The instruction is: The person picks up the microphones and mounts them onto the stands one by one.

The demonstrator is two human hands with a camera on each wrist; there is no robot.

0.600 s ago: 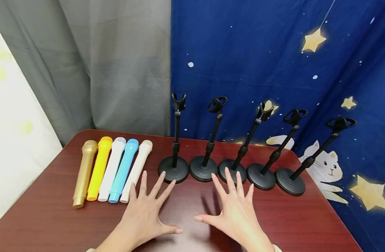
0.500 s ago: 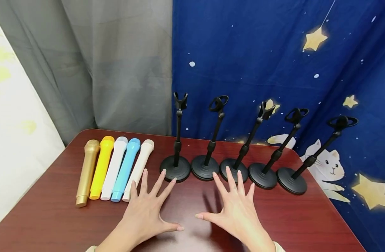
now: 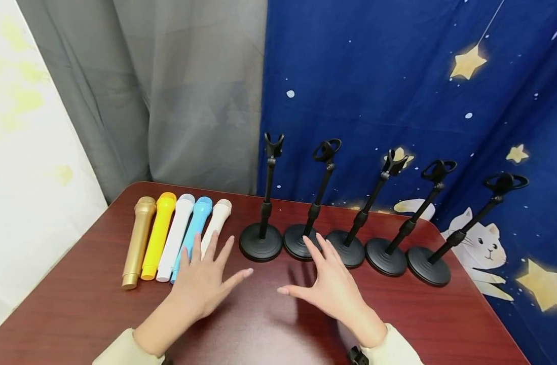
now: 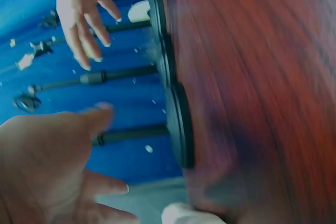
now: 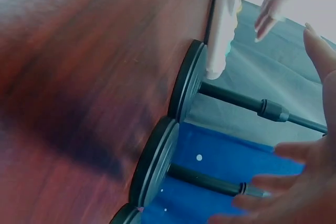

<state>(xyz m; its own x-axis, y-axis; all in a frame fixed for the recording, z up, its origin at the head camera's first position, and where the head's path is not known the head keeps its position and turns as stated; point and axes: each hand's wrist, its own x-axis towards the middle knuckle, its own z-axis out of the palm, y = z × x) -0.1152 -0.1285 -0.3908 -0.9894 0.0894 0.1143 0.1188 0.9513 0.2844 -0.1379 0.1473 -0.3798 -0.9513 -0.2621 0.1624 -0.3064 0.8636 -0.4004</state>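
Observation:
My left hand (image 3: 200, 284) hovers, fingers spread, over the lower ends of the blue microphone (image 3: 198, 217) and the cream microphone (image 3: 218, 215), hiding part of both. It holds nothing. To their left lie a white microphone (image 3: 176, 237), a yellow microphone (image 3: 158, 236) and a gold microphone (image 3: 139, 242), side by side. My right hand (image 3: 336, 286) is also empty, raised above the table with its thumb held out. In the head view its fingertips overlap the bases of the second microphone stand (image 3: 298, 240) and third microphone stand (image 3: 351, 249).
Several black stands form a row along the back: the leftmost stand (image 3: 261, 242) is beside the microphones, the rightmost stand (image 3: 429, 265) near the table's right edge. Grey curtain (image 3: 205, 101) and blue star-patterned curtain (image 3: 333, 61) hang behind the reddish-brown table (image 3: 77, 314).
My left hand has moved left and forward, now overlapping the blue and cream microphones. The right hand's fingers have drawn closer together and shifted left over the stands. The head view has turned slightly left.

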